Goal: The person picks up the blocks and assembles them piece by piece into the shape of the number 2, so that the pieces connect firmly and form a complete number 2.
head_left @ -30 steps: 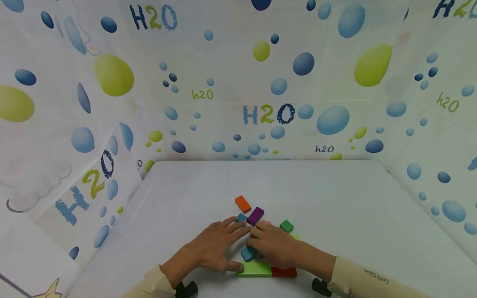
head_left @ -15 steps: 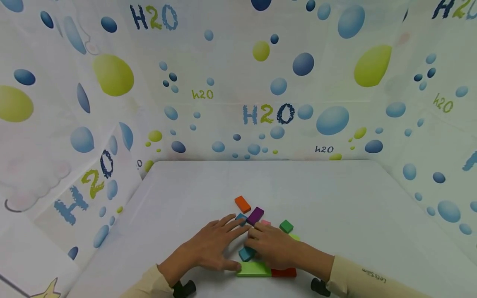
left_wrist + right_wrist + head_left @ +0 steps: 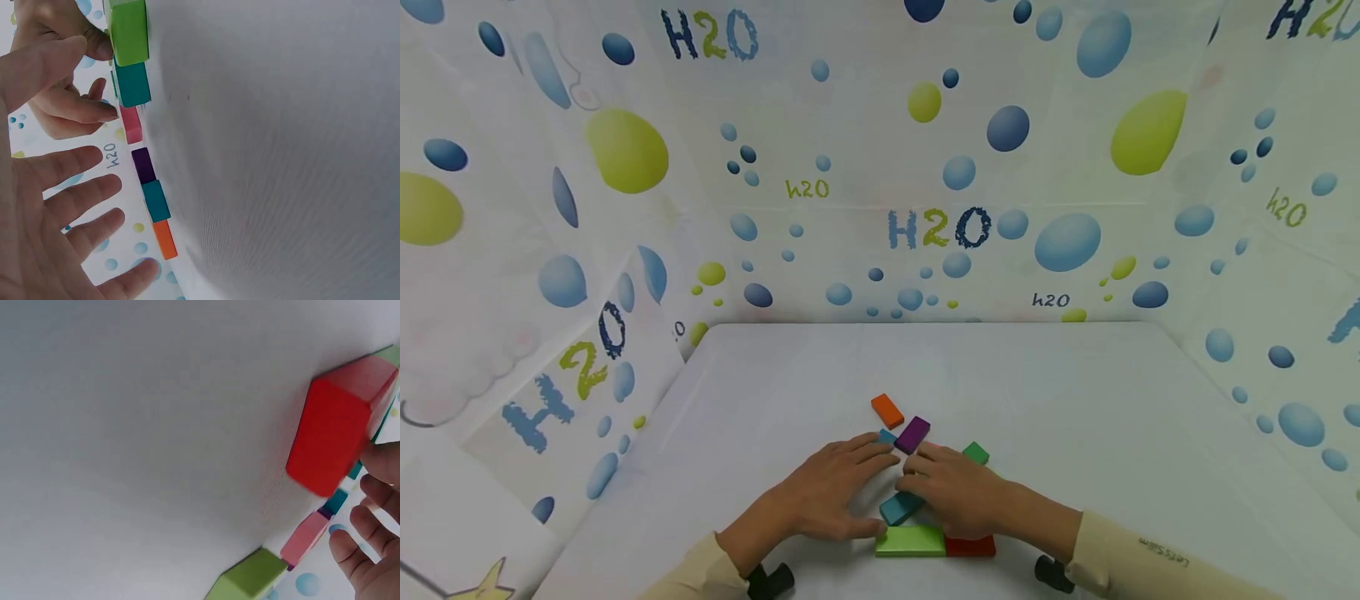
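Note:
My left hand (image 3: 835, 493) lies with spread, straightish fingers left of several coloured wooden blocks, its thumb at the left end of a light green block (image 3: 910, 542). This block meets a red block (image 3: 972, 547) end to end in a row. Across from it, my right hand (image 3: 962, 493) arches over the pieces, its fingers loosely bent and apart. A teal block (image 3: 899, 508) lies aslant beneath those fingers, partly covered. In the left wrist view, the right thumb and fingertips stand apart, near the teal and pink block (image 3: 131, 124). The right hand hides the pink block in the head view.
Beyond the hands lie an orange block (image 3: 887, 411), a purple block (image 3: 913, 435), a smaller blue block (image 3: 887, 437) and a green block (image 3: 976, 453). Another light green block (image 3: 253, 575) shows in the right wrist view. Patterned cloth (image 3: 850, 167) rises behind the white table (image 3: 790, 375).
My right hand has shifted slightly to the right and away, now covering the pink block. More of the teal block shows, and it has turned a little. My left hand has barely moved.

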Motion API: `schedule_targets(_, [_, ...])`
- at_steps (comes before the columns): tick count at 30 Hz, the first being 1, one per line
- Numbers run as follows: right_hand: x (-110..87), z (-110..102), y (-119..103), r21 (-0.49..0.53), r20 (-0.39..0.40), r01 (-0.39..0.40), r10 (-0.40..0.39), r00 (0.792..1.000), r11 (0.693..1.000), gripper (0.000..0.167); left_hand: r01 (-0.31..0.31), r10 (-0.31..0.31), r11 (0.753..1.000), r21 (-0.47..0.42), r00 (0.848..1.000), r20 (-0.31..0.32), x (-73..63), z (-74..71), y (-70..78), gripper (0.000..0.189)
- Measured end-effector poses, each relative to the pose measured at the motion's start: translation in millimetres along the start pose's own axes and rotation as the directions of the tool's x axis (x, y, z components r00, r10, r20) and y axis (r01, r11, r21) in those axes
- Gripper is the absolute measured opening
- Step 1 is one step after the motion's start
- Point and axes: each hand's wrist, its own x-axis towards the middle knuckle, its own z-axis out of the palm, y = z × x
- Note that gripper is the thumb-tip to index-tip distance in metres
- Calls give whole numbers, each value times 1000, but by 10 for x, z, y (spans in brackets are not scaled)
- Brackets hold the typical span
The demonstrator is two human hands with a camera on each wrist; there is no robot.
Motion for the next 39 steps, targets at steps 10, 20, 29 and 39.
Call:
schedule_targets(10, [-72, -86, 174, 8, -73, -62, 62, 995, 998, 38, -28, 27, 999, -16, 999, -31, 43, 26, 75, 61])
schedule_targets(20, [-41, -138, 252, 11, -90, -123, 123, 988, 992, 38, -154, 153, 985, -71, 988, -21, -33, 31, 260, 52])
schedule_targets(29, [64, -130, 318, -8, -70, -188, 187, 980, 982, 44, -318, 318, 948, 11, 947, -36, -43, 51, 346, 41])
schedule_targets(39, [155, -48, 484, -7, -38, -230, 230, 973, 973, 39, -361, 361, 932, 11, 932, -9, -60, 57, 331, 29])
